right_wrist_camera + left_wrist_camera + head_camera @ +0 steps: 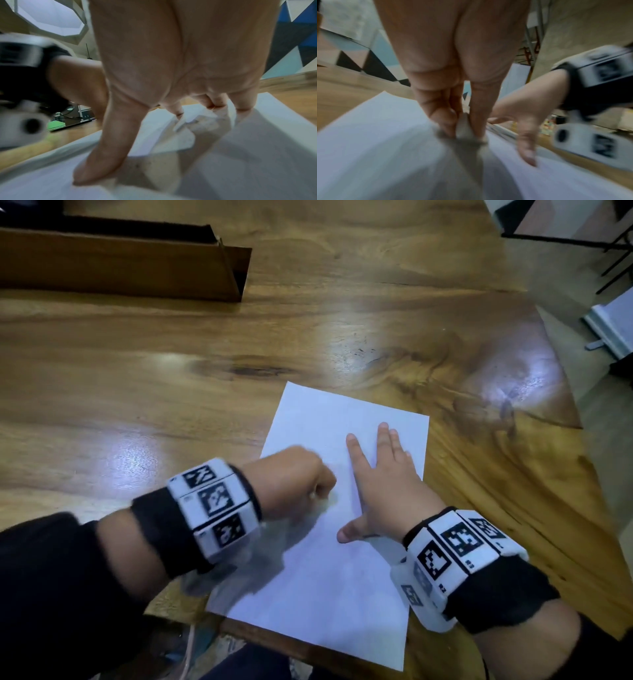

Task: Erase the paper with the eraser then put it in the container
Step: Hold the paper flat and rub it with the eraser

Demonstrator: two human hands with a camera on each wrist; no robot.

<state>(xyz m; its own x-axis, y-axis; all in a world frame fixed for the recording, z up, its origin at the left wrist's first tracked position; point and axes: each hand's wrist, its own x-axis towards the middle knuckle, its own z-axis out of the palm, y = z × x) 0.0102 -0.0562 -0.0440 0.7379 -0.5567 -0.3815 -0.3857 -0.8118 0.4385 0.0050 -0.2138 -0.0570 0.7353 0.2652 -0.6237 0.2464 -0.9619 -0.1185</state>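
Observation:
A white sheet of paper [325, 583] lies on the wooden table near its front edge. My left hand [317, 491] is curled into a fist over the sheet's left side. In the left wrist view its fingers [440, 119] pinch a small grey-white eraser [463, 129] whose tip presses on the paper [376, 135]. The picture is blurred by motion. The fist hides the eraser in the head view. My right hand [380, 470] lies flat on the paper with fingers spread; its thumb [99, 162] presses on the sheet [265, 155]. A long brown container [137, 272] stands at the far left.
The wooden table [171, 371] stretches bare between the paper and the container. Its right edge [589, 474] runs diagonally close to the paper, with floor beyond. Black metal furniture legs [613, 251] and a white object [609, 326] stand off the table at the right.

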